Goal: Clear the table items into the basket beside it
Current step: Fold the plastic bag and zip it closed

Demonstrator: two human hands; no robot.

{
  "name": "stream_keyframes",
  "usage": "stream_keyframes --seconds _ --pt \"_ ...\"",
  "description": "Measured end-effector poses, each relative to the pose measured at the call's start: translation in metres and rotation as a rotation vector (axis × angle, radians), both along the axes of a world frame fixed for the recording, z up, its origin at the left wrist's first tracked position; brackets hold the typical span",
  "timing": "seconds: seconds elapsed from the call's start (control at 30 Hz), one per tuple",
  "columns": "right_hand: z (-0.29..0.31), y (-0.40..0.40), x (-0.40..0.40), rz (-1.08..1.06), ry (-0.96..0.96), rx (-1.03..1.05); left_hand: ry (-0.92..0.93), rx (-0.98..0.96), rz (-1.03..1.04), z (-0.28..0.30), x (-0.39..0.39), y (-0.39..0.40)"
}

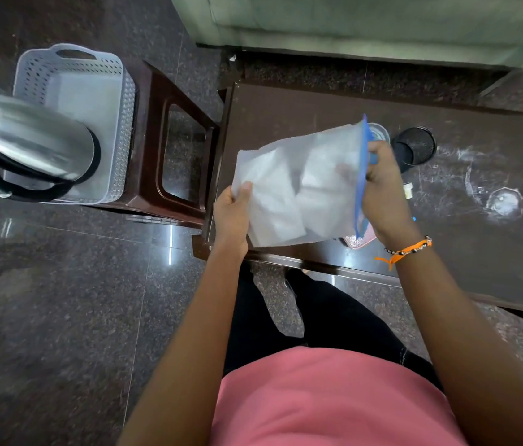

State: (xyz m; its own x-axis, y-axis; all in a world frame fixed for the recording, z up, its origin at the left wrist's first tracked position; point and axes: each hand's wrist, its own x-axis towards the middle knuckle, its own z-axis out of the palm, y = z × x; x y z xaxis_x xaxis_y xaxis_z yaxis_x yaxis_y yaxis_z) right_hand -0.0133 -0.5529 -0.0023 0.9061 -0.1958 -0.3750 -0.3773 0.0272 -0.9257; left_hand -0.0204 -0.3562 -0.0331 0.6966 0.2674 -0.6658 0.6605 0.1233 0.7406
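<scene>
A frosted zip bag (pixel 298 185) with a blue seal strip and white packets inside is held above the left end of the dark table (pixel 466 239). My left hand (pixel 233 214) grips its lower left corner. My right hand (pixel 382 191) pinches the blue seal edge. The grey perforated basket (pixel 93 82) sits on a brown stool (pixel 176 130) to the left of the table. A steel kettle (pixel 35 136) with a black handle lies on its side across the basket's front.
On the table behind the bag stand a black mesh cup (pixel 414 146) and a clear lid (pixel 380 132). A pink item (pixel 358 241) peeks out under the bag, a small white object (pixel 408 189) lies nearby, and white smears (pixel 501 201) mark the right. A green sofa (pixel 382 24) lies beyond.
</scene>
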Motion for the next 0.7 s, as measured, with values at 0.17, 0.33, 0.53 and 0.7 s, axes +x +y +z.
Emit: stream_keyframes --seconds 0.17,0.33,0.53,0.7 --pt "0.014 -0.018 0.004 -0.220 -0.094 -0.048 0.129 0.149 0.141 -0.008 -0.007 0.008" --pt "0.029 -0.030 0.013 -0.133 -0.106 -0.082 0.043 0.259 0.066 -0.010 -0.008 0.003" --pt "0.043 -0.038 0.013 0.082 -0.056 -0.005 -0.129 0.327 -0.206 -0.001 0.002 -0.011" --pt "0.038 -0.030 0.010 0.251 0.002 -0.201 -0.180 0.265 -0.308 0.006 0.006 -0.021"
